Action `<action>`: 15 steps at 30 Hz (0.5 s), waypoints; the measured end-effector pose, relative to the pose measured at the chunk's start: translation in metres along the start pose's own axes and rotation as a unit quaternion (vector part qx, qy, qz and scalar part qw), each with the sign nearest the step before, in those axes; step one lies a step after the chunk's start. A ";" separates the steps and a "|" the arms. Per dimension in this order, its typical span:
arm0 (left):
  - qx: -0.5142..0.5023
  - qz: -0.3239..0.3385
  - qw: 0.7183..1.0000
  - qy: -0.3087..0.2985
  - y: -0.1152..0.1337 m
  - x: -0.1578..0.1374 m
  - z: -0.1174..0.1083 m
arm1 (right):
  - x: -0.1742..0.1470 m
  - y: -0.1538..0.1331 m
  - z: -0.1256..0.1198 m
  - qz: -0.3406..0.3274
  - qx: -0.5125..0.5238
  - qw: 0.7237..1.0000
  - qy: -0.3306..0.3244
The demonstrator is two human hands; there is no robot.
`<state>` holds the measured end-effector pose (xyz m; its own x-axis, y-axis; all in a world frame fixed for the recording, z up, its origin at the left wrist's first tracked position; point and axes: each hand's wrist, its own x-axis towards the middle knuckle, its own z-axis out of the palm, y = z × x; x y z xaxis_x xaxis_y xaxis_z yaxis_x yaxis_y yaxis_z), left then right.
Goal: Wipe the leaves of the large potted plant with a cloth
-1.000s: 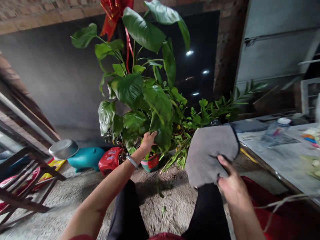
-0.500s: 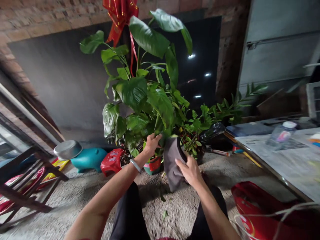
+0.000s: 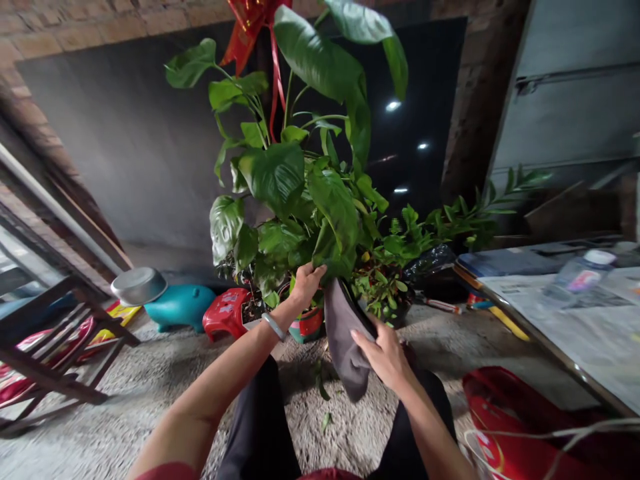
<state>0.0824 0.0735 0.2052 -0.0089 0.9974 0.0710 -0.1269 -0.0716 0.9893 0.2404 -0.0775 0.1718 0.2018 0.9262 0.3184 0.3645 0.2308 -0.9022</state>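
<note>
A large potted plant [image 3: 277, 177] with broad glossy green leaves stands before me. My left hand [image 3: 306, 287], a pale bangle on its wrist, pinches the lower edge of a drooping leaf [image 3: 334, 257] low on the plant. In my right hand [image 3: 384, 353] is a grey-brown cloth [image 3: 345, 340], gripped at its right side with the thumb on top. The cloth hangs down, and its upper end touches or lies just below that leaf; which, I cannot tell. Behind my left hand shows a red and green pot [image 3: 307, 325].
Left of the plant are a red stool [image 3: 227, 312], a teal animal-shaped seat [image 3: 180, 307] with a metal basin [image 3: 139, 287], and a wooden chair [image 3: 50, 353]. To the right stand smaller plants [image 3: 390, 280], a newspaper-covered table [image 3: 565, 333] with a bottle [image 3: 585, 277], and a red bag [image 3: 505, 413].
The view has shifted slightly, so the plant appears lower leaves nearer my hands. The cloth's lower end hangs a little further down. Both hands keep their holds.
</note>
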 end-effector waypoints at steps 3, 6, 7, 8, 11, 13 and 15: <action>0.011 -0.020 1.000 0.000 -0.001 0.000 -0.004 | -0.024 0.008 -0.022 0.104 0.065 0.990 0.063; 0.015 -0.028 0.999 -0.003 0.000 -0.004 0.004 | -0.011 -0.007 -0.053 0.149 0.051 0.966 0.207; 0.014 -0.030 0.999 -0.006 0.001 -0.006 0.008 | -0.001 -0.014 -0.057 0.128 0.021 0.957 0.261; 0.010 -0.030 0.999 -0.010 0.002 -0.008 0.012 | 0.010 -0.019 -0.058 0.092 -0.009 0.949 0.300; -0.001 -0.017 0.999 -0.031 0.002 -0.013 0.020 | 0.028 -0.021 -0.034 -0.003 -0.047 0.965 0.259; 0.004 -0.002 0.999 -0.049 0.000 -0.015 0.017 | 0.020 -0.008 -0.010 0.005 -0.036 0.989 0.143; 0.031 0.014 0.997 -0.062 -0.003 -0.017 0.005 | -0.001 0.011 0.004 0.053 -0.028 0.997 0.056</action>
<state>0.0881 0.0571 0.2019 0.1121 0.9876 0.1097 -0.0661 -0.1027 0.9925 0.2411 -0.0747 0.1603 0.3406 0.9046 0.2564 0.3852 0.1145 -0.9157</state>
